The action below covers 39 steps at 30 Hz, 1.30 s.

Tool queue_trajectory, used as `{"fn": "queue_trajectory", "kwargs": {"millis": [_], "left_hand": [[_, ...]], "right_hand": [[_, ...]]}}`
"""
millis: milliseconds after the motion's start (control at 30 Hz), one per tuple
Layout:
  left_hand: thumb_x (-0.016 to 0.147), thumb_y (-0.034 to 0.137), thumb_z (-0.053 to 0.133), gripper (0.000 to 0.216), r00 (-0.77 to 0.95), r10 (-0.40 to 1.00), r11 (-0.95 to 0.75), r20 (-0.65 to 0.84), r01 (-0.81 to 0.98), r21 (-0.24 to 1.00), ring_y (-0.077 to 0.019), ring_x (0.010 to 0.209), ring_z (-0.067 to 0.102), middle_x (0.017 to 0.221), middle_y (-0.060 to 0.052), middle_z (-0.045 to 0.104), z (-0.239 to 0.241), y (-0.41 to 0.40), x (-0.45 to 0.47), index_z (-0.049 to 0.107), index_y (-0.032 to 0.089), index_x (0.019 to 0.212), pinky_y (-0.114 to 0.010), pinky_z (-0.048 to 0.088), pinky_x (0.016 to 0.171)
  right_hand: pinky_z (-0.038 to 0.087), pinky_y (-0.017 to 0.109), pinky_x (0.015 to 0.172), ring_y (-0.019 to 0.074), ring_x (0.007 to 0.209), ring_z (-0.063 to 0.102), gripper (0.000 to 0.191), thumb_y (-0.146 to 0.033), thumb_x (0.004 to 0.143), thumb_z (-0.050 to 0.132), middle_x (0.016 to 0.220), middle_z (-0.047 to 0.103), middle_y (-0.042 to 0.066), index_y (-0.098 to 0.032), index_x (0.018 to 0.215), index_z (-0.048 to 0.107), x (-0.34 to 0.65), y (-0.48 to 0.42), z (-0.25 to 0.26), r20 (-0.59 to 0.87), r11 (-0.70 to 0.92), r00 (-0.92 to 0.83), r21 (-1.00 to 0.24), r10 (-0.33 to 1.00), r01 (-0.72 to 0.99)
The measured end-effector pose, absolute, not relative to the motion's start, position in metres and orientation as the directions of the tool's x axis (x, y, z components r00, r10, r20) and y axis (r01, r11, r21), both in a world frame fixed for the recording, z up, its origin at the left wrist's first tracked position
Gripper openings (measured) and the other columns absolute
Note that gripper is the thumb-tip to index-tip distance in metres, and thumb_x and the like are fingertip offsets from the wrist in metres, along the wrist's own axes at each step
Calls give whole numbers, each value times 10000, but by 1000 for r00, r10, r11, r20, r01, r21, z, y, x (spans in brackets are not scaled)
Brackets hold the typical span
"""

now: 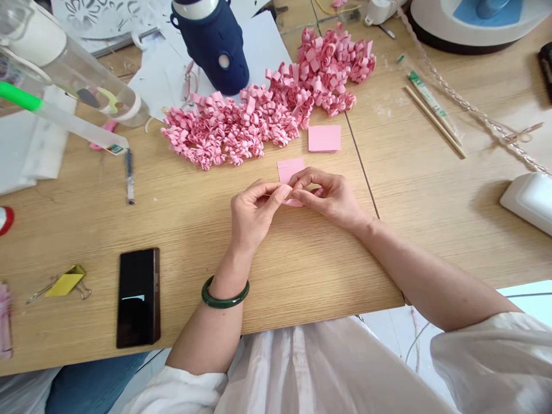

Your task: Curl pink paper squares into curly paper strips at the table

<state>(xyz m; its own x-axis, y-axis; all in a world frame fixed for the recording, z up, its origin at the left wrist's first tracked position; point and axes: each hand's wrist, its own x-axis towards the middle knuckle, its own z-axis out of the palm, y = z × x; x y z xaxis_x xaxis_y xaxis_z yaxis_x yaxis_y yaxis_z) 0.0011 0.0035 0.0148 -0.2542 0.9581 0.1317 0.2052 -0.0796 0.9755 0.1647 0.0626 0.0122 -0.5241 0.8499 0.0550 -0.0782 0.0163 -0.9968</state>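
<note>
My left hand (pixel 254 211) and my right hand (pixel 330 195) meet over the middle of the wooden table (pixel 181 230), fingers pinched together on a small pink paper piece (pixel 290 171). Part of that paper sticks out above my fingers; the rest is hidden between them. A green bangle (pixel 224 296) sits on my left wrist. A second pink paper square (pixel 324 138) lies flat just beyond my hands. Behind it spreads a heap of curled pink paper pieces (pixel 267 109).
A black phone (pixel 138 297) lies at the near left, with a yellow binder clip (pixel 64 282) beside it. A pen (pixel 129 175), a clear bottle (pixel 73 69) and a dark blue flask (pixel 213 43) stand farther back. Wrapped chopsticks (pixel 433 115) and a white object (pixel 528 201) lie to the right.
</note>
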Motion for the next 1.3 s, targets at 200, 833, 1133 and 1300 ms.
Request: {"fn": "queue_trajectory", "kwargs": {"millis": [200, 833, 1133, 1300], "left_hand": [[944, 472, 629, 316, -281, 952, -51, 118, 234, 971, -132, 734, 635, 792, -27, 730, 16, 3, 1, 821, 223, 910, -246, 504, 721], [847, 388, 763, 168, -336, 934, -69, 122, 165, 984, -145, 799, 670, 836, -21, 763, 10, 5, -4, 826, 234, 875, -265, 517, 777], [819, 406, 787, 175, -405, 908, -65, 106, 113, 991, -149, 836, 693, 862, -14, 778, 6, 7, -4, 824, 239, 859, -273, 543, 829], [824, 368, 787, 136, -358, 930, -62, 86, 77, 995, -147, 826, 684, 842, -10, 773, 7, 6, -2, 824, 240, 850, -266, 533, 823]], "right_hand": [[355, 215, 518, 117, 755, 565, 324, -459, 828, 769, 955, 684, 70, -158, 762, 671, 166, 65, 7, 76, 85, -486, -996, 871, -3], [615, 297, 666, 173, 809, 713, 540, -524, 843, 762, 972, 733, 45, -234, 1237, 532, 168, 66, 8, -69, -176, -457, -964, 887, -197], [655, 333, 621, 192, 736, 727, 694, -409, 769, 845, 847, 698, -5, -227, 1327, 476, 164, 66, 4, -145, -307, -527, -922, 837, -234], [643, 296, 637, 161, 781, 659, 654, -310, 739, 859, 847, 633, -21, -239, 1293, 519, 163, 65, 4, -94, -234, -486, -943, 869, -236]]}}
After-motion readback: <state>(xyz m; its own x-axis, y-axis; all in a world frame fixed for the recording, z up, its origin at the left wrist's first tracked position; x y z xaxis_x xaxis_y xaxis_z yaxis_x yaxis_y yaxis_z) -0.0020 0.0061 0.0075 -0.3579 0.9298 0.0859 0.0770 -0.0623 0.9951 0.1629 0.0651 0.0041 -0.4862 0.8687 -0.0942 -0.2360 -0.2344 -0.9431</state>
